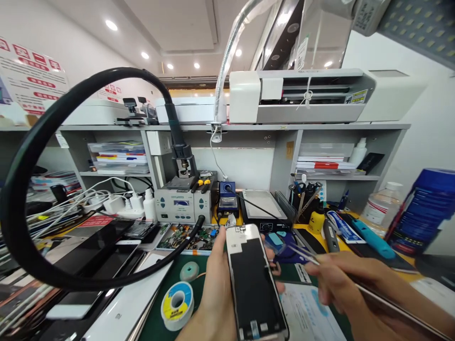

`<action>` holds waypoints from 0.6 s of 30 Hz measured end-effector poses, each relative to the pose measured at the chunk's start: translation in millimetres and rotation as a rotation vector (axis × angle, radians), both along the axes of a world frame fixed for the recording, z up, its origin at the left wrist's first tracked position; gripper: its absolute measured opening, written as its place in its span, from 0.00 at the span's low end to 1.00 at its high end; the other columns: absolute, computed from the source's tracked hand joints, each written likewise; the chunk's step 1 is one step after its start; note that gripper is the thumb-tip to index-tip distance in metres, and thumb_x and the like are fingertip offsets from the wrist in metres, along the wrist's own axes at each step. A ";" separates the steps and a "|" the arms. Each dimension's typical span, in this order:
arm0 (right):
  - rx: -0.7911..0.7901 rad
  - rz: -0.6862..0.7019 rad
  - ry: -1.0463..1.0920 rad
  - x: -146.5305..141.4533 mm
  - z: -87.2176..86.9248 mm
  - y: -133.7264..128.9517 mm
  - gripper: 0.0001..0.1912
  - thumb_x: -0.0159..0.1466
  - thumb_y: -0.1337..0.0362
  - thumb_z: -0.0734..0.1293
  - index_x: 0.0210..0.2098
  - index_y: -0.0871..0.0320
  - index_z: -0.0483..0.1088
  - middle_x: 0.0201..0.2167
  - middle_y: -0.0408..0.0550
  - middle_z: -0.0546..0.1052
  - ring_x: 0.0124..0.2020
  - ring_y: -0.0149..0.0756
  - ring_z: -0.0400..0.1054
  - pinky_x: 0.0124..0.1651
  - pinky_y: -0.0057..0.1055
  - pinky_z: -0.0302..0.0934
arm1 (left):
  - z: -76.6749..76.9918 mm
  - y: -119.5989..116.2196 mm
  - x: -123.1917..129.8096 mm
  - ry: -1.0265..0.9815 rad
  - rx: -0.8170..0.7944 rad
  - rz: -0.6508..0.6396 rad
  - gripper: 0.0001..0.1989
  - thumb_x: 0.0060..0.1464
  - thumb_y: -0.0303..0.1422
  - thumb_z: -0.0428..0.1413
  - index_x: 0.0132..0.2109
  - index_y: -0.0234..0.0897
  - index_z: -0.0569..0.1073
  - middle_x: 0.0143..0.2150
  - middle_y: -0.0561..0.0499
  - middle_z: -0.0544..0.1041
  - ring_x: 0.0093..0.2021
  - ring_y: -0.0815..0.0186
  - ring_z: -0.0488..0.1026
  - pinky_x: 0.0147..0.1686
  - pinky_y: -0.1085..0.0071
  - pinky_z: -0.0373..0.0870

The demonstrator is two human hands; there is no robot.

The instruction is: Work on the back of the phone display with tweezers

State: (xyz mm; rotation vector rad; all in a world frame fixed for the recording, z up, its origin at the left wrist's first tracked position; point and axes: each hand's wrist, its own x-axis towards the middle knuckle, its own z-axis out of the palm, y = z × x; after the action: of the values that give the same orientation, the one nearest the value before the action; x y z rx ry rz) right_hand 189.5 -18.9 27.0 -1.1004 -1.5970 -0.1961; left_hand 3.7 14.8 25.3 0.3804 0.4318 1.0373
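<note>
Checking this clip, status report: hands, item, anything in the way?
Left hand holding phone screen. Right hand gripping tweezers, tips off screen. Black hose looping at left.

Two bare hands, one on either side of the phone panel (256,284).
The left hand (213,298), mostly left of the phone panel, shows a bare thumb (217,251), a smooth outer side and a bare wrist (206,329) that widens toward the lower edge of the view; some of its fingertips (280,287) show past the panel's right side, the rest of the fingers being hidden behind it. The right hand (337,286), well to the right of the phone panel, has bare fingers and a bare back; the skin is uncovered as far as the view reaches, and finer detail such as the nails is too soft to tell.
</note>
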 end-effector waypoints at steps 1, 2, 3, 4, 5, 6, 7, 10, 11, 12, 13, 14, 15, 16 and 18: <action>-0.100 0.090 -0.075 -1.2 0.3 2.3 0.09 0.65 0.55 0.66 0.37 0.51 0.76 0.22 0.40 0.79 0.22 0.32 0.77 0.27 0.18 0.72 | -0.1 2.4 -2.7 0.023 -0.004 0.035 0.35 0.57 0.60 0.44 0.45 0.31 0.76 0.34 0.45 0.78 0.26 0.59 0.76 0.28 0.64 0.72; -0.192 0.133 -0.061 -3.2 1.0 4.7 0.11 0.66 0.54 0.64 0.38 0.52 0.76 0.22 0.41 0.80 0.23 0.33 0.77 0.28 0.20 0.72 | -0.3 4.0 -5.8 0.044 -0.005 0.060 0.35 0.56 0.60 0.45 0.46 0.32 0.76 0.36 0.45 0.79 0.27 0.58 0.77 0.27 0.65 0.71; -0.311 0.082 0.061 -5.8 2.0 6.9 0.14 0.69 0.54 0.62 0.39 0.52 0.76 0.21 0.41 0.79 0.22 0.33 0.76 0.30 0.22 0.73 | -0.3 4.9 -8.8 0.056 -0.004 0.079 0.34 0.55 0.60 0.47 0.47 0.33 0.76 0.37 0.45 0.79 0.28 0.56 0.77 0.27 0.66 0.71; -0.371 0.106 0.065 -8.8 3.0 8.5 0.16 0.70 0.53 0.59 0.39 0.52 0.76 0.21 0.42 0.79 0.19 0.32 0.74 0.26 0.22 0.72 | 0.1 5.1 -11.5 0.058 0.000 0.099 0.34 0.54 0.60 0.47 0.48 0.33 0.75 0.38 0.45 0.79 0.28 0.56 0.78 0.26 0.66 0.70; -0.459 0.156 0.071 -12.1 3.7 9.5 0.18 0.69 0.50 0.60 0.39 0.53 0.76 0.21 0.42 0.79 0.16 0.31 0.72 0.21 0.22 0.70 | 0.9 4.7 -13.7 0.052 0.007 0.124 0.35 0.55 0.60 0.47 0.48 0.33 0.75 0.38 0.45 0.79 0.28 0.56 0.77 0.26 0.67 0.70; -0.573 0.204 0.131 -15.5 4.1 9.8 0.19 0.68 0.48 0.60 0.41 0.52 0.76 0.22 0.43 0.80 0.17 0.32 0.73 0.21 0.22 0.69 | 2.1 3.8 -15.4 0.035 0.022 0.156 0.35 0.55 0.60 0.47 0.48 0.32 0.75 0.37 0.45 0.79 0.28 0.56 0.77 0.27 0.67 0.70; -0.657 0.254 0.139 -19.0 4.1 9.4 0.19 0.67 0.47 0.61 0.43 0.52 0.75 0.24 0.43 0.80 0.19 0.33 0.74 0.22 0.22 0.69 | 3.4 2.7 -16.6 0.015 0.044 0.182 0.34 0.55 0.60 0.47 0.48 0.33 0.75 0.37 0.45 0.78 0.29 0.57 0.77 0.29 0.66 0.70; -0.915 0.419 0.277 -29.0 1.5 5.4 0.19 0.63 0.47 0.67 0.47 0.50 0.73 0.32 0.44 0.81 0.30 0.35 0.77 0.32 0.23 0.71 | 5.8 -0.3 -18.2 -0.021 0.080 0.263 0.34 0.55 0.60 0.47 0.46 0.34 0.76 0.37 0.44 0.78 0.31 0.56 0.76 0.33 0.63 0.71; -0.979 0.475 0.355 -31.9 -0.3 3.8 0.19 0.62 0.48 0.69 0.47 0.51 0.74 0.35 0.44 0.81 0.32 0.36 0.77 0.36 0.24 0.71 | 5.8 -1.0 -18.4 -0.020 0.081 0.282 0.34 0.54 0.60 0.48 0.45 0.32 0.77 0.36 0.43 0.79 0.32 0.55 0.75 0.34 0.62 0.71; -1.016 0.520 0.443 -34.5 -2.6 2.6 0.18 0.61 0.49 0.70 0.46 0.51 0.74 0.35 0.44 0.80 0.33 0.36 0.76 0.38 0.25 0.71 | 5.6 -1.5 -18.4 -0.014 0.080 0.290 0.35 0.55 0.60 0.47 0.43 0.31 0.77 0.35 0.42 0.79 0.33 0.55 0.75 0.35 0.62 0.71; -1.034 0.550 0.521 -36.7 -5.2 1.7 0.17 0.60 0.50 0.72 0.45 0.52 0.75 0.34 0.44 0.79 0.33 0.36 0.75 0.38 0.26 0.70 | 5.1 -1.8 -18.4 -0.003 0.078 0.291 0.36 0.55 0.60 0.47 0.42 0.28 0.78 0.35 0.41 0.79 0.33 0.56 0.75 0.35 0.63 0.72; -1.033 0.564 0.585 -38.5 -8.2 1.3 0.15 0.59 0.53 0.73 0.43 0.52 0.75 0.32 0.43 0.78 0.32 0.35 0.75 0.37 0.26 0.70 | 4.7 -2.0 -18.2 0.006 0.075 0.289 0.37 0.55 0.60 0.47 0.41 0.27 0.78 0.35 0.40 0.79 0.34 0.56 0.75 0.36 0.64 0.71; -1.026 0.574 0.629 -39.7 -11.1 1.4 0.13 0.59 0.55 0.73 0.41 0.53 0.76 0.31 0.42 0.77 0.31 0.34 0.74 0.36 0.26 0.69 | 4.4 -2.2 -17.7 0.018 0.079 0.289 0.37 0.55 0.60 0.47 0.42 0.27 0.79 0.36 0.39 0.79 0.35 0.56 0.75 0.36 0.64 0.71; -0.988 0.569 0.668 -40.5 -14.0 1.8 0.12 0.59 0.57 0.74 0.40 0.52 0.76 0.31 0.42 0.77 0.30 0.34 0.74 0.35 0.26 0.69 | 4.3 -2.6 -17.1 0.032 0.084 0.297 0.36 0.56 0.60 0.47 0.44 0.28 0.78 0.38 0.39 0.80 0.35 0.56 0.75 0.36 0.65 0.71; -0.932 0.568 0.693 -41.0 -18.7 3.2 0.10 0.60 0.56 0.73 0.39 0.51 0.76 0.32 0.41 0.76 0.31 0.34 0.74 0.36 0.26 0.69 | 4.5 -3.7 -15.1 0.068 0.087 0.313 0.35 0.57 0.59 0.46 0.48 0.31 0.78 0.42 0.39 0.81 0.36 0.57 0.76 0.36 0.65 0.71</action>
State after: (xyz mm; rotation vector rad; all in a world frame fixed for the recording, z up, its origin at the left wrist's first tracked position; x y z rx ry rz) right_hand 148.5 -15.7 8.3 -1.1292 -1.2643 1.2834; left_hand -11.4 11.1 29.8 0.4361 0.5192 1.3535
